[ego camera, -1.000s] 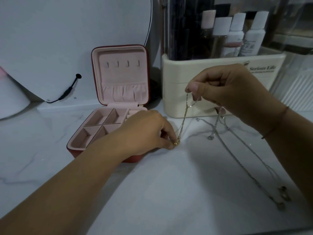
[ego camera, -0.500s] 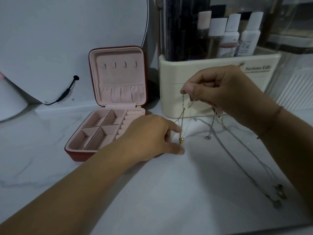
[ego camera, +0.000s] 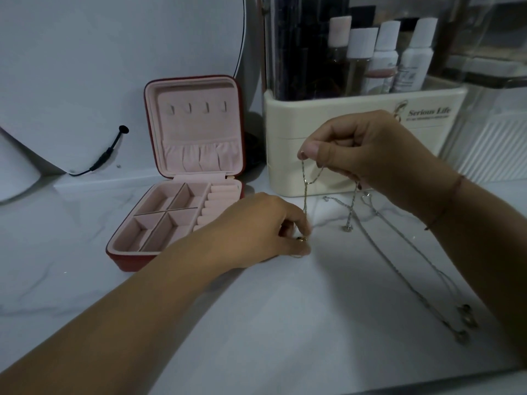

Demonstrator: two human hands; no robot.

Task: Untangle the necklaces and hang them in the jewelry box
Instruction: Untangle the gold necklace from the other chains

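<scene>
A red jewelry box (ego camera: 182, 220) stands open on the white marble counter, its pink lid upright with several small hooks (ego camera: 196, 108). My right hand (ego camera: 368, 155) pinches the top of a thin gold necklace (ego camera: 305, 192) above the counter. The chain hangs down to my left hand (ego camera: 265, 232), which pinches its small gold pendant (ego camera: 301, 238) just above the surface. A second chain (ego camera: 352, 206) dangles from my right hand with a small pendant at its end. Silver necklaces (ego camera: 405, 277) lie stretched across the counter to the right, with pendants near the front edge.
A cream organiser (ego camera: 365, 129) with several bottles stands behind my right hand. A round white mirror (ego camera: 122, 67) with a black cable (ego camera: 105, 155) leans at the back left. The counter's front edge runs along the bottom right.
My left hand has closed its fingers on the gold pendant again after briefly releasing it. My right hand stays raised, holding the chain's top.
</scene>
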